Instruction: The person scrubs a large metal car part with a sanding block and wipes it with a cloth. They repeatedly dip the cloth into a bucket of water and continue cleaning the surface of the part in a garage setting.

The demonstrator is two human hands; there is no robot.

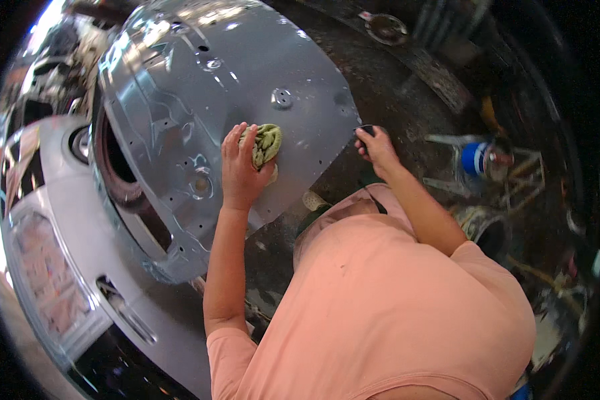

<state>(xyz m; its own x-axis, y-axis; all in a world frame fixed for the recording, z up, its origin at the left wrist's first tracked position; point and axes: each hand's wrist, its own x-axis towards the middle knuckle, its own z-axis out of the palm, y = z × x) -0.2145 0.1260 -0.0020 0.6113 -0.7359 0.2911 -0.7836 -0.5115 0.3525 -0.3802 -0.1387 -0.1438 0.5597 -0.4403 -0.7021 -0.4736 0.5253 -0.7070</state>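
A large grey sheet-metal car panel (247, 80), with holes and pressed dents, lies in front of me. My left hand (241, 167) is closed around a crumpled yellow-green cloth (267, 144) and rests with it on the panel. At the panel's right edge, my right hand (380, 148) is closed on a small dark object (365, 129). What kind of object that is, I cannot make out. It touches or nearly touches the panel's edge. The surface has shiny spots that look wet.
To the left stands a silver car (73, 167), close beside the panel. On the right, a blue-labelled container (475, 159) sits on a light stool-like frame (523, 173). A round dish-like thing (387, 30) lies on the dark floor at the far right.
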